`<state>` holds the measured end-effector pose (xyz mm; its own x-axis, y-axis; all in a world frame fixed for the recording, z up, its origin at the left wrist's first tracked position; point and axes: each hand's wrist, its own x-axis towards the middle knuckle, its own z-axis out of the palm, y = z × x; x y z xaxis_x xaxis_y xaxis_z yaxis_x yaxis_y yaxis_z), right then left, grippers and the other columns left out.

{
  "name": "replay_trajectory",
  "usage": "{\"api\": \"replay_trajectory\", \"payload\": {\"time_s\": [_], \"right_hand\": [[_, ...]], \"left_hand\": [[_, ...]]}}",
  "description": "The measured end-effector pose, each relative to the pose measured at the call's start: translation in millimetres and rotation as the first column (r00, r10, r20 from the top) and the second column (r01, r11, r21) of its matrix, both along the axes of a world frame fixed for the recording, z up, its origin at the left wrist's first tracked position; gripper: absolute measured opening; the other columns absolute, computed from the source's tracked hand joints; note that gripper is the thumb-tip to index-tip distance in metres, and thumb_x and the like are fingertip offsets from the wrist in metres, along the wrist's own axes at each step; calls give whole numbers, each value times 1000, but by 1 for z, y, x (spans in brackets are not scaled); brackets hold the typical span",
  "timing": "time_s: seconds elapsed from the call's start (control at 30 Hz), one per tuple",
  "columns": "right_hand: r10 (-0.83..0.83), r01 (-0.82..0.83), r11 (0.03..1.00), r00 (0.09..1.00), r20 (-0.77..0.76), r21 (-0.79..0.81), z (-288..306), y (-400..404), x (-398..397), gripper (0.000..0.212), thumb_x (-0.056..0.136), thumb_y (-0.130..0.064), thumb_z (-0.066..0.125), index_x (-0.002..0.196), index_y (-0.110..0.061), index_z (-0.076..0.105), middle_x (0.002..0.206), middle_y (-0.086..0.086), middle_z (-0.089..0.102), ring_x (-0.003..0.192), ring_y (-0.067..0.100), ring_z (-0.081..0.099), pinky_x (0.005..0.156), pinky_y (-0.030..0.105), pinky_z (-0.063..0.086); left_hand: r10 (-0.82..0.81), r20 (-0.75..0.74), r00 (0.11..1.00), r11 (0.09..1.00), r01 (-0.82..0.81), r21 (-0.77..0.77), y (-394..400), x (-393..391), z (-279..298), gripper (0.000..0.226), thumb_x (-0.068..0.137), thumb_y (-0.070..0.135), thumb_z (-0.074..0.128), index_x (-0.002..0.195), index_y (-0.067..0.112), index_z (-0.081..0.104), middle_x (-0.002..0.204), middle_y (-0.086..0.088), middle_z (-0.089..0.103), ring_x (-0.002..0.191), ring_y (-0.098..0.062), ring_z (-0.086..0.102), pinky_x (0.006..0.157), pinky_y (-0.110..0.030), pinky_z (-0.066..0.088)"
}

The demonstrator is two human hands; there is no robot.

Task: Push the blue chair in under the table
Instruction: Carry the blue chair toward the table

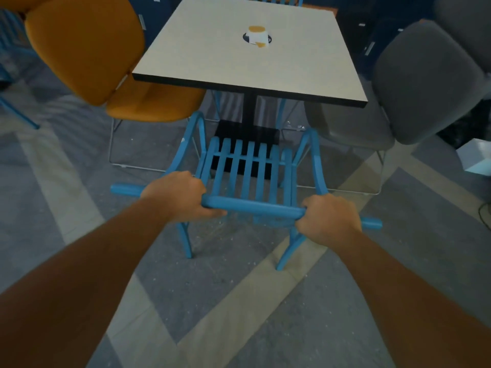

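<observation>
A blue slatted chair (pixel 247 171) stands in front of me, its back toward me and its front end near the table's black pedestal. The square pale table (pixel 202 57) lies just beyond it; the chair's front reaches under the near edge. My left hand (pixel 180 195) grips the left part of the chair's top rail. My right hand (pixel 329 219) grips the same rail farther right. Both rail ends stick out past my hands.
An orange padded chair (pixel 87 46) stands at the table's left and a grey padded chair (pixel 422 78) at its right, both close to the blue chair's arms. A small orange-and-white item (pixel 257 35) sits on the tabletop. A pale box (pixel 475 158) lies on the floor at right.
</observation>
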<state>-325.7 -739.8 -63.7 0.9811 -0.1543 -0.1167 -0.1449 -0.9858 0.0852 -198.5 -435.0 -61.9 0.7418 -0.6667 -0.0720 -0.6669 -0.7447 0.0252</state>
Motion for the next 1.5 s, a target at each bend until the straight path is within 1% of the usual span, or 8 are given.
{"api": "replay_trajectory", "payload": {"time_s": [0.23, 0.53, 0.7, 0.9, 1.13, 1.37, 1.43, 1.5], "right_hand": [[-23, 23, 1000, 1000, -14, 8, 3, -1, 8, 17, 63, -43, 49, 65, -26, 53, 59, -7, 52, 51, 15, 44, 49, 30, 32], [-34, 34, 999, 999, 31, -14, 5, -7, 41, 23, 64, -45, 52, 75, -28, 63, 59, -7, 54, 51, 14, 47, 50, 29, 33], [-17, 20, 998, 999, 42, -61, 3, -12, 45, 25, 63, -47, 50, 74, -28, 62, 58, -8, 52, 50, 12, 43, 46, 26, 23], [-45, 46, 998, 999, 20, -44, 8, -10, 44, 27, 65, -47, 49, 79, -29, 63, 61, -8, 53, 53, 14, 46, 53, 31, 34], [-17, 19, 998, 999, 35, -56, 6, -12, 45, 25, 65, -48, 50, 76, -29, 63, 59, -8, 51, 51, 13, 45, 51, 30, 32], [-11, 13, 999, 998, 65, -31, 6, -16, 45, 24, 63, -46, 50, 70, -27, 62, 56, -7, 51, 49, 13, 43, 50, 29, 30], [0, 0, 1000, 997, 76, 3, 8, -15, 44, 27, 61, -50, 49, 67, -27, 60, 54, -8, 51, 49, 12, 45, 49, 28, 30], [23, -28, 998, 995, 96, 55, 9, -16, 41, 35, 62, -61, 46, 65, -29, 57, 52, -9, 52, 49, 9, 48, 47, 26, 32]], "left_hand": [[-53, -5, 999, 999, 53, 0, -1, 7, 4, 94, 58, 105, 11, 54, 24, 57, 48, 4, 53, 45, -9, 52, 42, -26, 36], [-87, 1, 996, 994, 87, -62, -8, 43, 4, 74, 71, 96, 34, 52, 27, 54, 45, 6, 50, 42, -8, 51, 42, -26, 33], [-114, 46, 992, 989, 118, -94, -10, 47, 1, 69, 74, 92, 37, 49, 29, 50, 41, 7, 46, 37, -6, 47, 40, -24, 30], [-107, 50, 993, 991, 110, -72, -9, 47, 2, 68, 74, 91, 35, 53, 29, 53, 45, 6, 49, 41, -8, 49, 41, -27, 31], [-94, 51, 994, 993, 97, -68, -10, 46, 2, 68, 74, 90, 34, 57, 29, 59, 47, 6, 51, 43, -7, 50, 42, -25, 32], [-87, 64, 994, 991, 93, -94, -13, 43, 2, 68, 73, 91, 34, 56, 29, 56, 48, 7, 51, 43, -6, 50, 42, -25, 32], [-105, 91, 990, 988, 114, -101, -13, 41, 3, 70, 73, 93, 31, 55, 30, 53, 46, 8, 49, 42, -4, 48, 41, -24, 30], [-128, 115, 985, 980, 143, -136, -12, 40, 3, 74, 75, 96, 24, 55, 30, 51, 45, 10, 46, 41, -3, 45, 42, -22, 26]]}}
